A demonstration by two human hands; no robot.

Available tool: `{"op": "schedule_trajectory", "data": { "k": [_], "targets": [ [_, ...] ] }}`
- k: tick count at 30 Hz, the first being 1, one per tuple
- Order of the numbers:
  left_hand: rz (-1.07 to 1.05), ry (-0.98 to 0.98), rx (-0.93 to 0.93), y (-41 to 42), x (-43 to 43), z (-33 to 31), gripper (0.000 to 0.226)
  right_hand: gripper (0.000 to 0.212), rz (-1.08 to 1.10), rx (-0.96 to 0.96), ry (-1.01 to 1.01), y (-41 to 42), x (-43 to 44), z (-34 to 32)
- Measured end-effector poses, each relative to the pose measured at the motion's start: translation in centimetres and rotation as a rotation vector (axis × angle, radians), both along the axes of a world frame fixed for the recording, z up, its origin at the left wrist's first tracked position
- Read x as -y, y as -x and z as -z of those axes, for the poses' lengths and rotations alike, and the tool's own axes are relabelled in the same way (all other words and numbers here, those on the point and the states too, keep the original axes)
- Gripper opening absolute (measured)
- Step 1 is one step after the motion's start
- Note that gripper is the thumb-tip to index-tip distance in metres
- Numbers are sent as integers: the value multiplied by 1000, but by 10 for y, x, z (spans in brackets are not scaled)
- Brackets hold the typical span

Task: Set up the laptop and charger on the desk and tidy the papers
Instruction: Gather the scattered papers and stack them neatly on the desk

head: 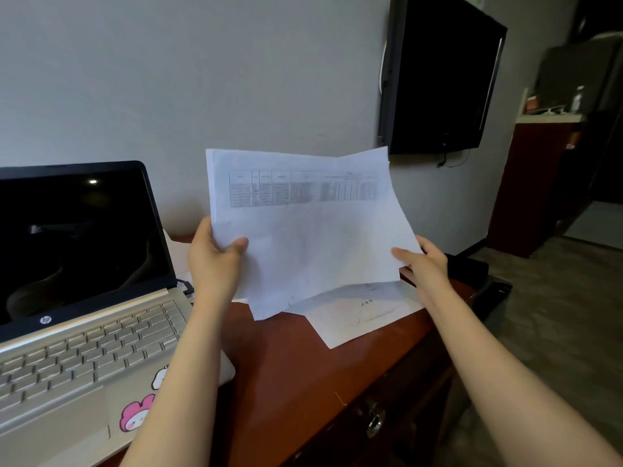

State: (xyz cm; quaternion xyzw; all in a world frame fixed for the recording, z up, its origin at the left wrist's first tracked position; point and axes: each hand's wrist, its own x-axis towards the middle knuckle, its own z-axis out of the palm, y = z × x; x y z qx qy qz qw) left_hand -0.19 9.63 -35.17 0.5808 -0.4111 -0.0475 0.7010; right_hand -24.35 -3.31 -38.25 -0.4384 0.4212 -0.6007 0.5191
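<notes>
I hold a small stack of white papers [303,230] upright above the desk; the front sheet carries a printed table near its top. My left hand [215,254] grips the stack's left edge with the thumb in front. My right hand [424,261] pinches its lower right edge. Another printed sheet [357,315] lies flat on the red-brown desk [290,372] beneath them. The silver laptop [77,338] stands open at the left with a dark screen and pink stickers on its palm rest. A black cable plug [183,285] sits at the laptop's right side.
More paper [178,254] lies behind the laptop's right edge. A black television [441,72] hangs on the grey wall at upper right. A black device [472,267] sits past the desk's far right end. A dark cabinet [536,183] stands farther right beside open floor.
</notes>
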Motion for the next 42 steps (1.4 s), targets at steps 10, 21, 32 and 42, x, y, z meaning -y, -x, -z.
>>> {"op": "schedule_trajectory", "data": {
  "k": [10,21,32,42],
  "targets": [
    [123,44,-78,1,3,-8,25,52,8,-170,104,11,-1,-12],
    [233,43,-150,4,4,-7,12,30,-72,-12,180,1,-1,-22],
    [285,-127,-109,-5,14,3,33,27,-121,-134,127,-3,2,-18],
    [185,83,3,5,3,-15,31,37,-82,-98,214,-8,0,-37]
  ]
}}
